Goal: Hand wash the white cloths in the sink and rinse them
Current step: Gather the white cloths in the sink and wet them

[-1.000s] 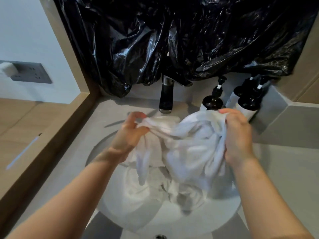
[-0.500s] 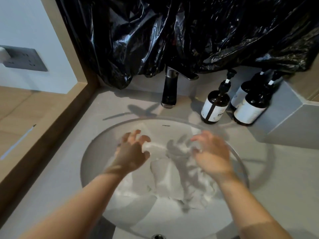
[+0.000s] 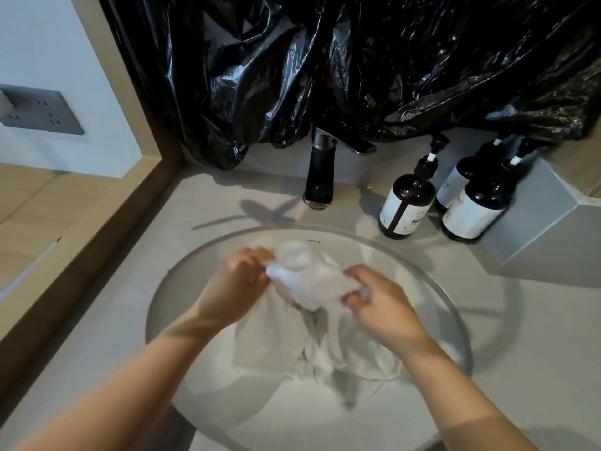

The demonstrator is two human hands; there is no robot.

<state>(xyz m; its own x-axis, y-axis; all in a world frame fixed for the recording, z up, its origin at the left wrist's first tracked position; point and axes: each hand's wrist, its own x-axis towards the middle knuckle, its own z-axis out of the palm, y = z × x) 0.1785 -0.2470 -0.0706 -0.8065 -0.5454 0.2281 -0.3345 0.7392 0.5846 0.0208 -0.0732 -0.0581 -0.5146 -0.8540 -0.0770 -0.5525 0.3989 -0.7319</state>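
Spread a moment ago, the left grip [image 3: 239,284] and right grip [image 3: 380,304] now each pinch a bunch of the white cloths [image 3: 292,336], heaped mid-sink [image 3: 195,281]. Best rub the bunches together firmly, keeping them low in the basin.

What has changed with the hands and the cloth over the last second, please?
The white cloth, held high by both hands a second ago, was dropped into the sink; the hands opened above it. Now the left hand and right hand grip it again, bunched low in the basin. The faucet and pump bottles stayed put.
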